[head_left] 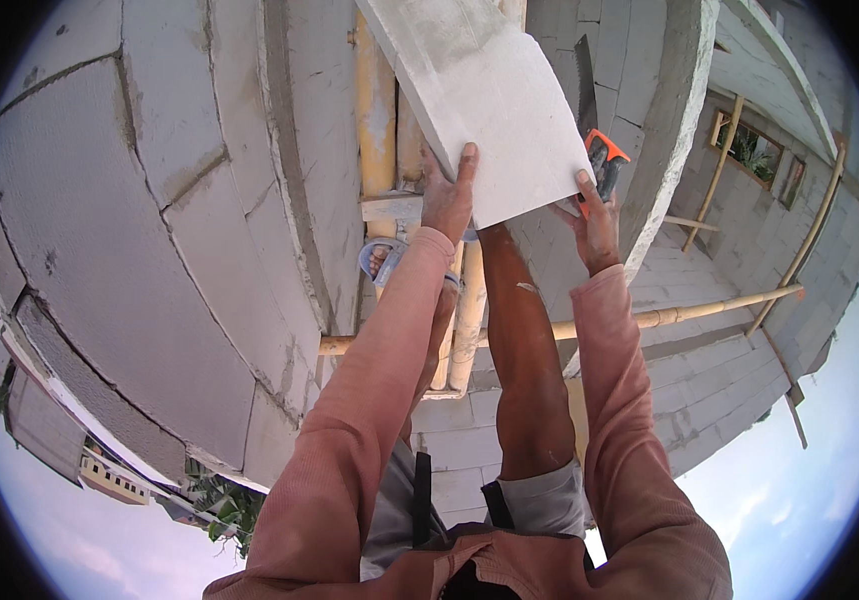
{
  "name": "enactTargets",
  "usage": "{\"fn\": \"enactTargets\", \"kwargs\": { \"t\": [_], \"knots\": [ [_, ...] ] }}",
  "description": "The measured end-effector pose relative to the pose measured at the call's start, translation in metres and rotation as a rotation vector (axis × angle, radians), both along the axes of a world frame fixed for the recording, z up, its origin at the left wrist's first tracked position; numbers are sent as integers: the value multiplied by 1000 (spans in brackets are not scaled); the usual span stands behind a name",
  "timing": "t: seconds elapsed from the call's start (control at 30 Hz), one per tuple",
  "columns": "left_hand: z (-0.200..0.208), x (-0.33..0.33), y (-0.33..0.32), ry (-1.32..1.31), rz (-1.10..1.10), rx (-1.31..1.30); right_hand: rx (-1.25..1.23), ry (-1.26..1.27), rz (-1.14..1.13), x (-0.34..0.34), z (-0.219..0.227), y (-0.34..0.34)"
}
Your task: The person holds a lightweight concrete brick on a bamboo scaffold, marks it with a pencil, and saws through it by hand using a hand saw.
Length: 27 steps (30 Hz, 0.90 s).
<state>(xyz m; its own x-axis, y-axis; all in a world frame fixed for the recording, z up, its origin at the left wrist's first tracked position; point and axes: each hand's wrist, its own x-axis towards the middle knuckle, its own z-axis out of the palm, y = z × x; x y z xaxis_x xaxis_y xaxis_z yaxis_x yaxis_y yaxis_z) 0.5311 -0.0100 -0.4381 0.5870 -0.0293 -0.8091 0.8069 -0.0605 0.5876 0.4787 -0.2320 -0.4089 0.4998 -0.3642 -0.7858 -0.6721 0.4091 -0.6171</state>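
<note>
A pale grey lightweight concrete block (524,125) is held in front of me between both hands. My left hand (446,195) grips its lower left edge, thumb on the face and fingers hidden behind. At the lower right corner, my right hand (592,220) has its thumb on the block and its other fingers partly out of sight. Right beside that hand is a handsaw (604,165) with an orange and black handle, its dark blade pointing up. Whether the right fingers also hold the saw, I cannot tell.
Under my sandalled foot (379,258) are bamboo poles (469,320). A block wall (159,200) rises close on the left, and a rough-edged wall end (671,130) stands at right. A long bamboo pole (689,312) crosses behind my legs to the right.
</note>
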Motion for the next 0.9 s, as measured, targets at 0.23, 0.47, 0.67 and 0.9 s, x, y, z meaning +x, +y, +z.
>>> {"fn": "enactTargets", "kwargs": {
  "t": [0.23,0.47,0.67,0.9],
  "knots": [
    [3,-1,11,-11,-21,-79,25,-48,-116,-6,-10,17],
    [-11,7,18,84,-214,-116,16,-84,-182,0,-11,27],
    [-62,-17,72,252,117,-372,6,-120,-182,0,-21,30],
    [-112,-41,26,-378,-1014,862,-55,-228,-222,-27,-46,27]
  ]
}}
